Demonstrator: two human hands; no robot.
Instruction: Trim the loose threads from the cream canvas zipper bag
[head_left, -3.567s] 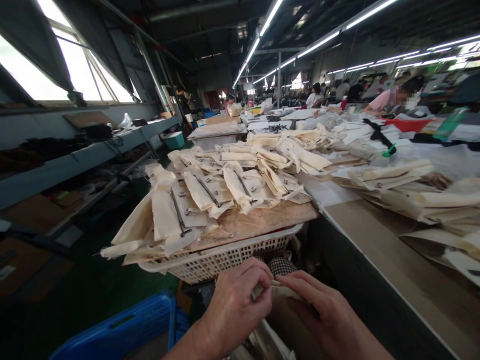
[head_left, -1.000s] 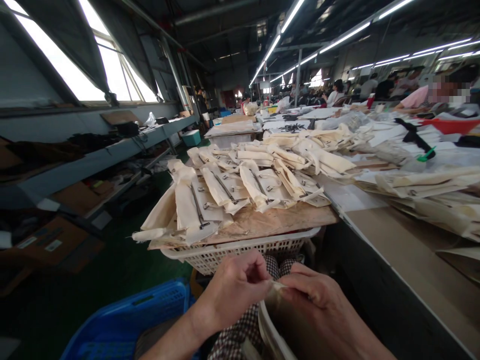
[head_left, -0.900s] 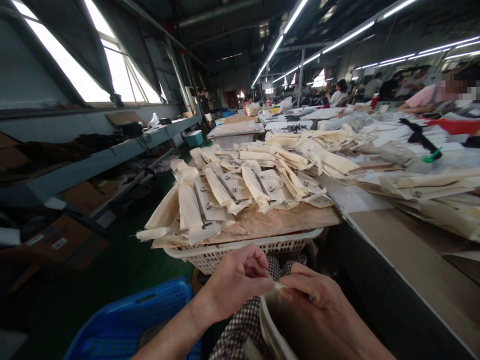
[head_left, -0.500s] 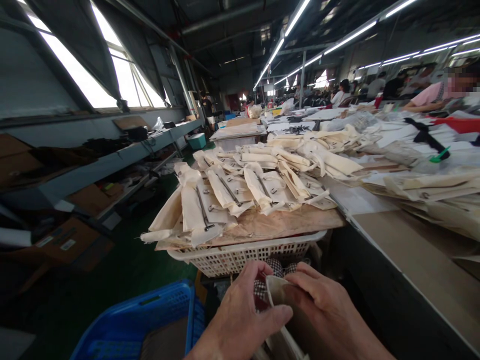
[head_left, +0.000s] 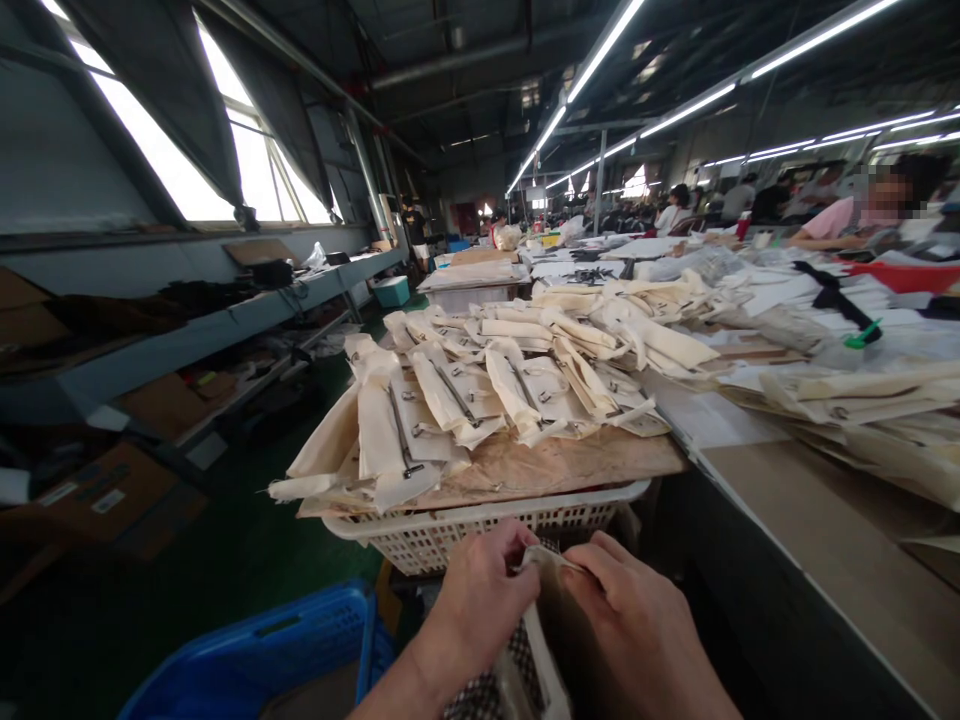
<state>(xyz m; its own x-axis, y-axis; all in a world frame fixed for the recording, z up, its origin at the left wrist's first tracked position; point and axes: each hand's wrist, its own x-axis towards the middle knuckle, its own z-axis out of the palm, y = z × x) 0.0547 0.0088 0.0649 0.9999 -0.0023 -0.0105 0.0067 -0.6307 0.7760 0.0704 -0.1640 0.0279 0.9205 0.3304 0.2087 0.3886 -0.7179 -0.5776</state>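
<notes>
A cream fabric piece with a folded edge hangs between my hands, low in the middle of the view. My left hand is closed, its thumb and fingers pinching the piece's upper left edge. On the other side, my right hand grips the upper right edge, with the fingertips partly hidden behind the cloth. Black-and-white checked cloth shows below and behind the piece. Beyond my hands, cream fabric pieces with dark zippers lie in overlapping rows on a brown board.
The board rests on a white plastic basket. A blue crate stands at lower left. To the right runs a long table with stacked cream pieces. A co-worker in a pink top sits at far right.
My left thumb, stretched across the piece before, has closed into a pinch at its top edge. Both hands keep hold of the piece. The view has shifted slightly.
</notes>
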